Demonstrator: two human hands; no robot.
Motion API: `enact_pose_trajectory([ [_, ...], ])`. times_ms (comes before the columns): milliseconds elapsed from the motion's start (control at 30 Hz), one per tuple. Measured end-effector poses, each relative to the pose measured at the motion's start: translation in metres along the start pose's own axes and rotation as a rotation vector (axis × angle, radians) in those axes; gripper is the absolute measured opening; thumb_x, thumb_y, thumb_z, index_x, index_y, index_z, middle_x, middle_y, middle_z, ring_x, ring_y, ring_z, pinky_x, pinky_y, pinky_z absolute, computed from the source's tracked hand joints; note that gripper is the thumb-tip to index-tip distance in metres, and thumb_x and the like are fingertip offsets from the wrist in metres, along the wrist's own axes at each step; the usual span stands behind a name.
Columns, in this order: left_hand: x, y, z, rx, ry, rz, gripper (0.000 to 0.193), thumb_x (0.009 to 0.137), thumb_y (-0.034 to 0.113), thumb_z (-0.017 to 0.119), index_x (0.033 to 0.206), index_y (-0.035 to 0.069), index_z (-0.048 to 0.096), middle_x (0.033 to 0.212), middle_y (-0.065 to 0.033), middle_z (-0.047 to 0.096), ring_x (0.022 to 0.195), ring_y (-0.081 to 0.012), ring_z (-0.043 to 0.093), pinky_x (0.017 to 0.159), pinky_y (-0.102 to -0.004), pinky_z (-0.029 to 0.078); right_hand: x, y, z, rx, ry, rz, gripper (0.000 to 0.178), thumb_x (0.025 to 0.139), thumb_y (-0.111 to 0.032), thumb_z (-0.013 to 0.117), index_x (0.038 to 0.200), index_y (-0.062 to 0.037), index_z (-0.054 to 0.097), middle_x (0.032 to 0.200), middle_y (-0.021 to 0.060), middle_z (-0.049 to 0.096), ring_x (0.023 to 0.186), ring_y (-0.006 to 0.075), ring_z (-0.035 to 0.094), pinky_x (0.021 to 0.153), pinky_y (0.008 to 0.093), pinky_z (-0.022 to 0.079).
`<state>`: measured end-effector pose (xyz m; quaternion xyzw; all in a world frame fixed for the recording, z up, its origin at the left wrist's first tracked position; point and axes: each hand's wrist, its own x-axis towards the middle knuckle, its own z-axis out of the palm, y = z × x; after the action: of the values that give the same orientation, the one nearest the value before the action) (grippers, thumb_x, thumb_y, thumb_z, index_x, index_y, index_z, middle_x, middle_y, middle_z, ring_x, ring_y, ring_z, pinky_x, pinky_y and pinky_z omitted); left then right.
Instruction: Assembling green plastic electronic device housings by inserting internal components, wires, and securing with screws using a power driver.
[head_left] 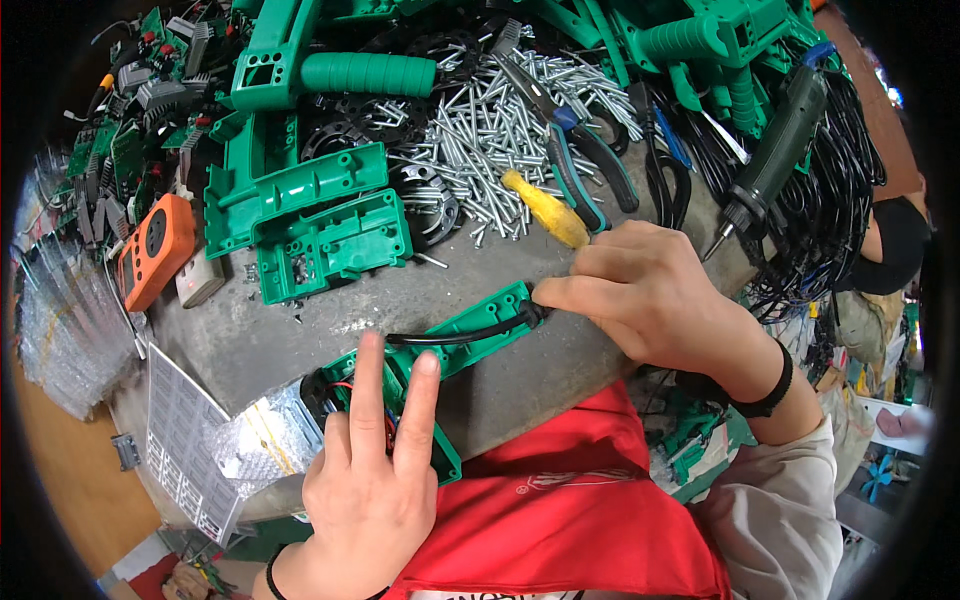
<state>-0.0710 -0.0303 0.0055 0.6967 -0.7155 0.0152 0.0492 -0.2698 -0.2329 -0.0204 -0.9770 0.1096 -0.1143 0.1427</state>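
A green plastic tool housing half (478, 336) lies open at the near edge of the bench, with red and blue wires at its wider end. A black cable (460, 335) runs along its handle part. My left hand (372, 490) rests over the wider end, two fingers stretched out and spread, one tip by the cable's inner end. The rest of its fingers are partly hidden. My right hand (650, 295) is closed in a pinch on the black cable at the handle's tip, where a thicker black sleeve (532, 314) sits.
Beyond lie green housing halves (335, 245), a heap of screws (490, 140), pliers (590, 165) and a yellow-handled tool (545, 208). An electric screwdriver (775, 150) and black cables (840, 150) are at right. An orange device (157, 250), circuit boards (150, 90) and a printed sheet (185, 440) are left.
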Motion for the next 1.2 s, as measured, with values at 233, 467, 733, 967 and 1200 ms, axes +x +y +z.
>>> enact_pose_trajectory([
  [233,0.009,0.004,-0.008,-0.080,-0.186,-0.039,0.083,0.061,-0.006,0.059,0.142,0.006,0.048,0.133,-0.0211,0.052,0.083,-0.0317,0.057,0.064,-0.0388,0.054,-0.003,0.003,0.013,0.004,0.164,-0.025,0.027,0.077,-0.010,0.064,0.104,-0.0149,0.066,0.076,-0.0017,0.058,0.070,0.0193,0.061,0.060,0.0341,0.044],
  [467,0.005,0.001,-0.003,-0.075,-0.139,-0.062,0.077,0.067,0.005,0.064,0.143,0.008,0.049,0.127,-0.0184,0.055,0.080,-0.0241,0.054,0.048,-0.0272,0.050,-0.005,0.002,0.018,-0.114,0.183,-0.023,0.029,0.076,-0.012,0.064,0.105,-0.0160,0.066,0.076,-0.0025,0.054,0.069,0.0178,0.056,0.060,0.0334,0.043],
  [733,0.010,0.006,0.003,0.088,-0.194,0.013,0.071,0.072,0.008,0.062,0.142,0.008,0.050,0.133,-0.0162,0.051,0.084,-0.0234,0.053,0.048,-0.0257,0.051,-0.012,0.004,0.020,-0.182,0.211,-0.108,0.028,0.075,-0.014,0.062,0.103,-0.0160,0.065,0.076,-0.0021,0.051,0.068,0.0168,0.054,0.059,0.0326,0.041],
  [967,0.007,0.010,-0.004,0.144,-0.211,0.004,0.067,0.077,0.014,0.059,0.143,0.014,0.049,0.121,-0.0164,0.056,0.087,-0.0265,0.056,0.051,-0.0284,0.053,-0.001,-0.005,0.001,-0.194,0.026,-0.126,0.031,0.075,-0.016,0.060,0.105,-0.0123,0.064,0.080,0.0013,0.053,0.073,0.0207,0.055,0.061,0.0330,0.044],
  [1200,0.005,0.014,-0.008,0.191,-0.181,0.017,0.059,0.084,0.015,0.053,0.143,0.014,0.051,0.117,-0.0157,0.056,0.084,-0.0231,0.057,0.048,-0.0246,0.051,0.076,-0.021,-0.070,-0.127,-0.208,-0.108,0.025,0.074,-0.018,0.072,0.095,-0.0073,0.063,0.085,0.0062,0.060,0.079,0.0253,0.060,0.064,0.0366,0.051],
])
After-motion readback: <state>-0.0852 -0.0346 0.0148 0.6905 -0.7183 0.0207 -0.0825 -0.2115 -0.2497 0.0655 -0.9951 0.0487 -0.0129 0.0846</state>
